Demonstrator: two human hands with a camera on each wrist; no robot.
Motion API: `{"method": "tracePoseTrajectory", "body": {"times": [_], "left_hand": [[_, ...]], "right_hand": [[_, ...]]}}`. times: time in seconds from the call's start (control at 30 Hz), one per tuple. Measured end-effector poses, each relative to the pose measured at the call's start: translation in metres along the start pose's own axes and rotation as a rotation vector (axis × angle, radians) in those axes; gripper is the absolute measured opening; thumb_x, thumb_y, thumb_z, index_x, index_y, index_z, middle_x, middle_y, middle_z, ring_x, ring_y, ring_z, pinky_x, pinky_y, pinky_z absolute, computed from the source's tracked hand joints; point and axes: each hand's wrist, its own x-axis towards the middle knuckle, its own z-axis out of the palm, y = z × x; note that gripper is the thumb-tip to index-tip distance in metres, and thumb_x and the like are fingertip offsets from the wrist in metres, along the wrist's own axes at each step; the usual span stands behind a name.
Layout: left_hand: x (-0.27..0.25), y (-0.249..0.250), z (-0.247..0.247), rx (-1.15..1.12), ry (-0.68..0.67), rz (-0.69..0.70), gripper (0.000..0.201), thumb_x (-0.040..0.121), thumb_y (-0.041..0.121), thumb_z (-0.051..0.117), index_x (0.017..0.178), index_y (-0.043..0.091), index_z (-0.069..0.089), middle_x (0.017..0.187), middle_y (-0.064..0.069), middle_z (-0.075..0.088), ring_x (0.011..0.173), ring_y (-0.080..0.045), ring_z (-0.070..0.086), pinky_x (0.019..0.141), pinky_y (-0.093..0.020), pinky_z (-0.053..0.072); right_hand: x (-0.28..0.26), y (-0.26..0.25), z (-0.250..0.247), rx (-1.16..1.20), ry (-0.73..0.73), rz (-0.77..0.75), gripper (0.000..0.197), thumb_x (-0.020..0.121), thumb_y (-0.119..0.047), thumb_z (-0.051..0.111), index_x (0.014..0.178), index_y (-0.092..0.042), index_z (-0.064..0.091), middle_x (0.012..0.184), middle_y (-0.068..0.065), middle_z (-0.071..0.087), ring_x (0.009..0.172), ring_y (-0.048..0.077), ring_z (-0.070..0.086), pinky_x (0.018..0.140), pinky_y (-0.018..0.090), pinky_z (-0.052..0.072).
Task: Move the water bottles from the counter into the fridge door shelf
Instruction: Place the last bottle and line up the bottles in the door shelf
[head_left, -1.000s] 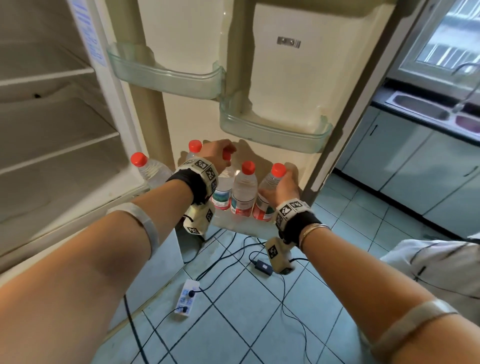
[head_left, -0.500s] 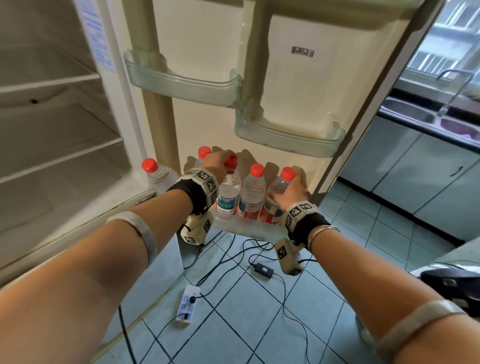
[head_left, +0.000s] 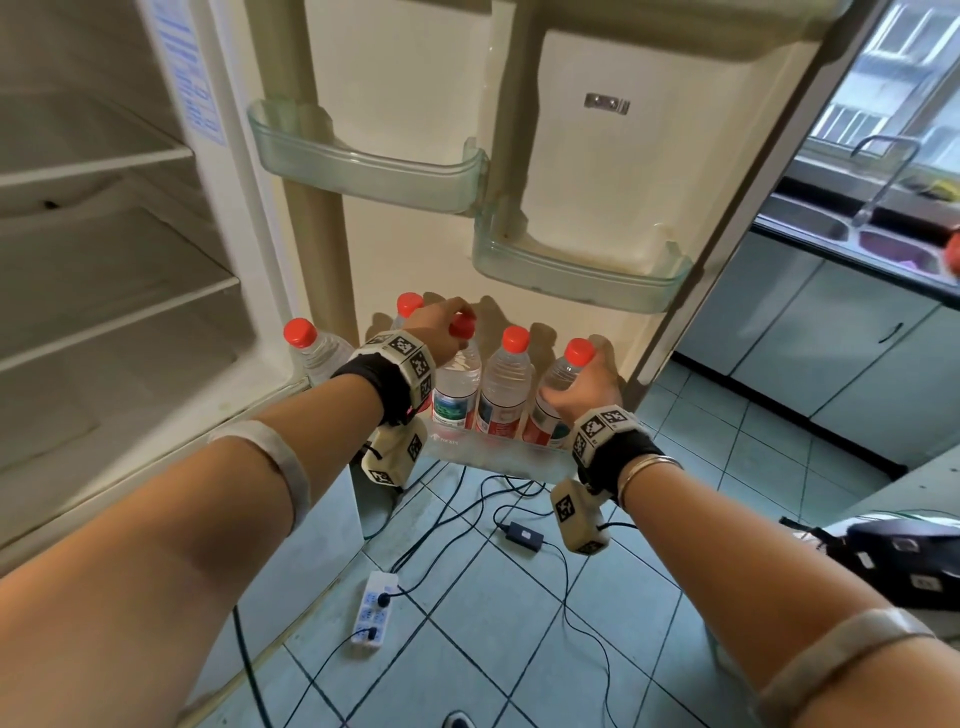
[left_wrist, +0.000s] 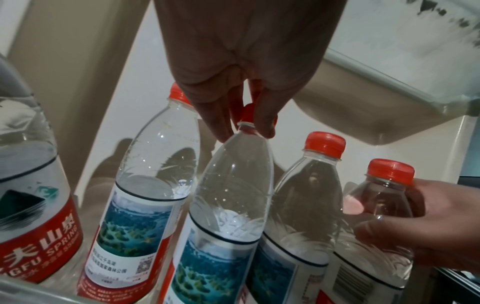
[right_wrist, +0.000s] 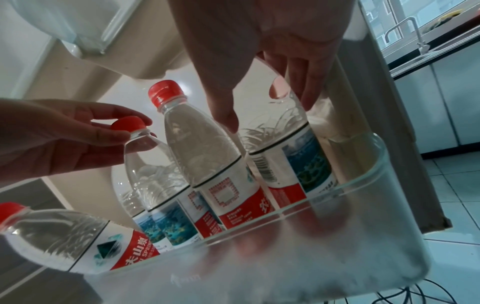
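Several clear water bottles with red caps stand in the frosted bottom door shelf (head_left: 493, 451) of the open fridge. My left hand (head_left: 439, 325) pinches the cap of the middle bottle (head_left: 457, 376); the left wrist view shows the left hand (left_wrist: 245, 131) with fingertips on that tilted bottle (left_wrist: 233, 185). My right hand (head_left: 587, 389) grips the shoulder of the rightmost bottle (head_left: 558, 376), which leans left. In the right wrist view the right hand (right_wrist: 267, 111) has thumb and fingers around this bottle (right_wrist: 285, 154) above the shelf wall (right_wrist: 285, 257). Another bottle (head_left: 506, 384) stands between them.
Two empty clear door bins (head_left: 363, 161) (head_left: 576, 270) hang above the bottles. Bare fridge shelves (head_left: 104, 156) lie to the left. A power strip (head_left: 374, 608) and cables cross the tiled floor. A counter with a sink (head_left: 831, 228) runs along the right.
Both hands keep hold of the same two bottles. The view has shifted, so the door and bottles sit a little further right and lower.
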Motion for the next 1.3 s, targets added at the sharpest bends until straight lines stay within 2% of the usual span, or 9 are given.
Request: {"method": "tracePoseTrajectory", "body": {"times": [0.13, 0.23, 0.43, 0.73, 0.9, 1.0, 1.1, 1.2, 1.3], "left_hand": [[-0.001, -0.004, -0.003, 0.004, 0.034, 0.056, 0.040, 0.080, 0.018, 0.068, 0.118, 0.019, 0.056, 0.120, -0.004, 0.062, 0.110, -0.021, 0.059, 0.095, -0.034, 0.048], [-0.004, -0.002, -0.012, -0.083, 0.186, 0.082, 0.039, 0.079, 0.017, 0.069, 0.116, 0.015, 0.059, 0.119, -0.005, 0.062, 0.111, -0.020, 0.057, 0.096, -0.032, 0.046], [-0.013, -0.018, -0.027, -0.016, 0.410, 0.081, 0.028, 0.087, 0.003, 0.053, 0.113, 0.011, 0.061, 0.117, -0.011, 0.060, 0.105, -0.024, 0.058, 0.085, -0.023, 0.041], [-0.034, -0.068, -0.062, 0.104, 0.576, -0.086, 0.038, 0.079, 0.007, 0.063, 0.117, 0.015, 0.060, 0.131, -0.012, 0.050, 0.122, -0.030, 0.046, 0.102, -0.034, 0.037], [-0.034, -0.097, -0.068, 0.001, 0.461, -0.212, 0.041, 0.083, 0.008, 0.062, 0.122, 0.013, 0.051, 0.120, -0.015, 0.057, 0.105, -0.030, 0.059, 0.090, -0.031, 0.045], [-0.033, -0.105, -0.070, -0.079, 0.471, -0.226, 0.034, 0.082, 0.010, 0.066, 0.114, 0.011, 0.056, 0.106, -0.010, 0.068, 0.098, -0.024, 0.064, 0.083, -0.026, 0.048], [-0.030, -0.111, -0.073, -0.122, 0.397, -0.224, 0.048, 0.072, 0.014, 0.077, 0.115, 0.013, 0.056, 0.108, -0.006, 0.065, 0.097, -0.019, 0.059, 0.085, -0.024, 0.046], [-0.026, -0.111, -0.078, -0.104, 0.362, -0.195, 0.043, 0.070, 0.009, 0.078, 0.109, 0.014, 0.059, 0.106, -0.004, 0.067, 0.090, -0.012, 0.054, 0.082, -0.020, 0.042], [-0.019, -0.102, -0.081, -0.145, 0.401, -0.142, 0.036, 0.070, 0.005, 0.076, 0.102, 0.010, 0.060, 0.094, -0.004, 0.068, 0.084, -0.012, 0.060, 0.082, -0.023, 0.051]], "right_hand": [[-0.002, -0.003, -0.002, 0.059, -0.013, 0.024, 0.084, 0.069, -0.026, 0.077, 0.134, -0.015, 0.026, 0.119, 0.009, 0.051, 0.110, 0.031, 0.056, 0.096, 0.046, 0.048], [-0.003, -0.011, -0.009, 0.092, 0.077, -0.059, 0.077, 0.071, -0.020, 0.078, 0.133, -0.015, 0.033, 0.132, 0.006, 0.043, 0.115, 0.024, 0.051, 0.098, 0.034, 0.044], [-0.008, -0.051, -0.002, -0.030, 0.159, -0.288, 0.039, 0.081, -0.019, 0.068, 0.117, -0.017, 0.054, 0.128, 0.003, 0.052, 0.114, 0.021, 0.054, 0.100, 0.031, 0.042], [-0.015, -0.130, 0.047, 0.025, 0.007, -0.454, 0.024, 0.088, -0.012, 0.055, 0.110, -0.016, 0.061, 0.113, 0.003, 0.066, 0.099, 0.022, 0.062, 0.079, 0.026, 0.043], [0.006, -0.163, 0.074, -0.072, -0.166, -0.401, 0.028, 0.089, -0.007, 0.053, 0.117, -0.005, 0.057, 0.120, 0.013, 0.061, 0.113, 0.028, 0.056, 0.092, 0.030, 0.043], [0.017, -0.169, 0.082, -0.186, -0.264, -0.387, 0.034, 0.089, -0.011, 0.058, 0.122, -0.008, 0.053, 0.124, 0.011, 0.059, 0.116, 0.026, 0.054, 0.093, 0.028, 0.042], [0.024, -0.171, 0.087, -0.310, -0.298, -0.427, 0.036, 0.083, -0.012, 0.066, 0.118, -0.012, 0.058, 0.121, 0.009, 0.062, 0.113, 0.026, 0.056, 0.092, 0.028, 0.043], [0.027, -0.174, 0.086, -0.329, -0.298, -0.414, 0.031, 0.080, -0.011, 0.069, 0.111, -0.013, 0.066, 0.116, 0.009, 0.066, 0.107, 0.025, 0.061, 0.085, 0.024, 0.045], [0.024, -0.175, 0.079, -0.323, -0.306, -0.400, 0.024, 0.076, -0.012, 0.072, 0.100, -0.014, 0.071, 0.107, 0.008, 0.070, 0.098, 0.024, 0.065, 0.074, 0.020, 0.044]]}}
